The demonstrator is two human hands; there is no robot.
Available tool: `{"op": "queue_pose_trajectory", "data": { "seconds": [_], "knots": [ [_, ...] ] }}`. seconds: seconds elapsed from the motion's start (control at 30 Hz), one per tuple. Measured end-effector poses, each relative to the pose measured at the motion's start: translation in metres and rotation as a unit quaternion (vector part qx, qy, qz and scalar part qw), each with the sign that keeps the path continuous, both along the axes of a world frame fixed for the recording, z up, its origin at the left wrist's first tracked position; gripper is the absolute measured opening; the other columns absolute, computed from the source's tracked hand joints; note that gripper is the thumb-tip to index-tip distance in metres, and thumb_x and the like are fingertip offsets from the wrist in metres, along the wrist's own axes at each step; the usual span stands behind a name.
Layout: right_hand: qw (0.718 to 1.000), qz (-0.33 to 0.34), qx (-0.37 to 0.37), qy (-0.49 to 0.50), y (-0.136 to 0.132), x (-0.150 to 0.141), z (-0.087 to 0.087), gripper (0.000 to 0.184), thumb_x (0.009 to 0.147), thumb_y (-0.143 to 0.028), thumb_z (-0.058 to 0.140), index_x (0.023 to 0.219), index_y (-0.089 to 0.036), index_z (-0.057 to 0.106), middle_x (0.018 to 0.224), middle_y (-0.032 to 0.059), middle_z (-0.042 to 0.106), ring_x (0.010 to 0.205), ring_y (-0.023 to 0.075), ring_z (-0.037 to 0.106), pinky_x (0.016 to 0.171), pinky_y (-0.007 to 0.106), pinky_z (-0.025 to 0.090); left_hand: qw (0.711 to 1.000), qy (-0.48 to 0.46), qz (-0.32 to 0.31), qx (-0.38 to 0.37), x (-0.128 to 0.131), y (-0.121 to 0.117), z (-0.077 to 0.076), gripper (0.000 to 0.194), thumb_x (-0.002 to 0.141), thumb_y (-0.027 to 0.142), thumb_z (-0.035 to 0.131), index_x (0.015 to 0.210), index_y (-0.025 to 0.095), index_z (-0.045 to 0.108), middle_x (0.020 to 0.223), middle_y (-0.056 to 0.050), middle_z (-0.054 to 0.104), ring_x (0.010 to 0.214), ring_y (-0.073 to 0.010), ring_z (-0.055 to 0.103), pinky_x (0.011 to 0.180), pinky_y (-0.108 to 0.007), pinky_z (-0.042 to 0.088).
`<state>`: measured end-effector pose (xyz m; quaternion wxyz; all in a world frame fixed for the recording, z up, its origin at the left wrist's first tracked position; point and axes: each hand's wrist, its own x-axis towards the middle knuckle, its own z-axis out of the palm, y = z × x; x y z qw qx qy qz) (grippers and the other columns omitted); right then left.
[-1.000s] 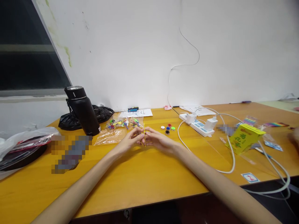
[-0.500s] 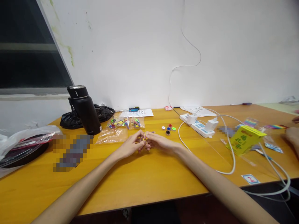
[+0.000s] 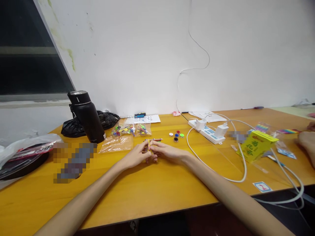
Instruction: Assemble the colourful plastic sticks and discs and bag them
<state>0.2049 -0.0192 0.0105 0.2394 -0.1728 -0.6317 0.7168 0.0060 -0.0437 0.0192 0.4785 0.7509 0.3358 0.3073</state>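
Over the middle of the table, my left hand (image 3: 137, 155) and my right hand (image 3: 167, 150) meet at the fingertips. Both are closed on a small, thin yellow piece (image 3: 149, 144) that stands roughly upright; its exact kind is too small to make out. A slim pen-like stick (image 3: 157, 140) lies just behind the fingers, partly hidden by them. Several small round pieces lie to the right, among them a white one (image 3: 171, 134), a green one (image 3: 181, 135) and a black one (image 3: 176, 139). Beyond my left hand are clear bags of colourful plastic parts (image 3: 123, 129) and a flat clear bag (image 3: 116, 144).
A black bottle (image 3: 90, 119) stands at the left by a black plastic bag (image 3: 108, 118). A screwdriver (image 3: 139, 115) lies on paper at the back. To the right are a white power strip (image 3: 209, 133), looping cables, a yellow box (image 3: 257, 146) and another person's hand (image 3: 307, 144).
The yellow piece shows more between my fingertips, and more of the pen-like stick is visible behind them. Both hands stay together; the whole view has shifted slightly.
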Motion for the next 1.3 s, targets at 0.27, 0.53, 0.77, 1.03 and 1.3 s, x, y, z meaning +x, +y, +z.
{"op": "queue_pose_trajectory", "data": {
  "seconds": [0.27,0.53,0.77,1.03,1.3],
  "knots": [
    [1.000,0.004,0.007,-0.011,0.001,0.001,-0.001,0.034,0.095,-0.052,0.063,0.098,-0.021,0.050,0.078,-0.0025,0.053,0.071,0.0123,0.052,0.074,0.029,0.044,1.000,-0.008,0.000,-0.012,0.000,0.002,-0.001,0.034,0.086,0.022,0.054,0.119,0.017,0.058,0.093,-0.006,0.072,0.074,-0.0165,0.065,0.072,-0.031,0.050],
    [1.000,0.016,0.006,-0.016,0.002,0.002,0.000,0.032,0.097,-0.051,0.061,0.099,-0.022,0.049,0.078,-0.0027,0.051,0.069,0.0118,0.048,0.073,0.028,0.043,1.000,-0.004,-0.008,-0.017,-0.001,0.003,-0.002,0.029,0.089,0.027,0.055,0.116,0.018,0.058,0.088,-0.005,0.071,0.070,-0.0156,0.064,0.072,-0.030,0.050],
    [0.999,0.028,-0.022,-0.022,0.001,0.003,0.001,0.032,0.096,-0.049,0.064,0.098,-0.023,0.046,0.075,-0.0044,0.046,0.065,0.0108,0.042,0.070,0.027,0.040,1.000,0.023,-0.012,0.002,-0.003,0.006,-0.007,0.030,0.091,0.028,0.051,0.118,0.019,0.057,0.086,-0.003,0.069,0.069,-0.0156,0.062,0.073,-0.031,0.049],
    [0.999,-0.032,-0.018,-0.012,0.010,0.014,0.004,0.032,0.092,-0.045,0.069,0.095,-0.020,0.051,0.076,-0.0044,0.041,0.062,0.0098,0.035,0.064,0.025,0.035,0.999,-0.021,-0.033,-0.014,-0.005,0.004,-0.008,0.024,0.100,0.045,0.044,0.093,0.022,0.048,0.069,0.003,0.052,0.061,-0.0128,0.052,0.065,-0.028,0.044],
    [0.986,-0.158,-0.030,0.030,0.021,0.019,0.003,0.028,0.091,-0.041,0.069,0.092,-0.018,0.052,0.069,-0.0057,0.036,0.058,0.0094,0.028,0.057,0.024,0.025,0.985,-0.132,0.005,-0.107,0.002,0.011,-0.011,0.018,0.096,0.039,0.048,0.090,0.022,0.049,0.072,0.004,0.049,0.056,-0.0110,0.050,0.059,-0.027,0.044]
  ]
}}
